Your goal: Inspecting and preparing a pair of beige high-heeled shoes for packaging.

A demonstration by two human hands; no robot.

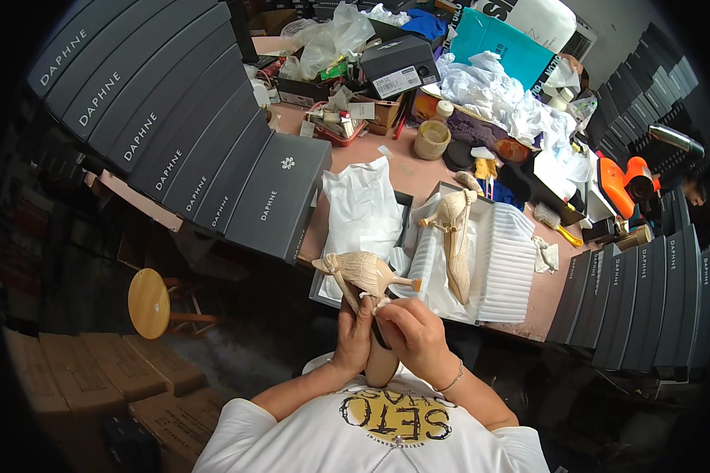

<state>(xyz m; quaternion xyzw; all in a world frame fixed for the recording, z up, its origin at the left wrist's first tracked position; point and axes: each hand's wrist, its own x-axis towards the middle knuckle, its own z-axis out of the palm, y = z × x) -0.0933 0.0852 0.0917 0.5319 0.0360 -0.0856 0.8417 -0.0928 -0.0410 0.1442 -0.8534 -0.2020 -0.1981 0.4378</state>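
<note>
A beige pleated heeled shoe (359,272) is up before my chest, its sole toward me and its heel pointing right. My left hand (353,335) is wrapped round it from the left side. My right hand (414,331) is closed against the shoe below the heel, pinching a small white wad (381,304) that looks like cloth or tissue. The matching beige shoe (456,252) lies on white paper in an open shoebox (442,189) just beyond. To its left, white tissue paper (363,209) covers another open dark box part (323,288).
Stacked dark shoeboxes (264,197) rise at the left, more boxes (647,299) at the right. Behind sit a jar (431,140), crumpled white paper (489,87), a yellow-handled brush (556,221) and an orange tool (615,185). A wooden stool (150,303) and cartons (95,370) stand lower left.
</note>
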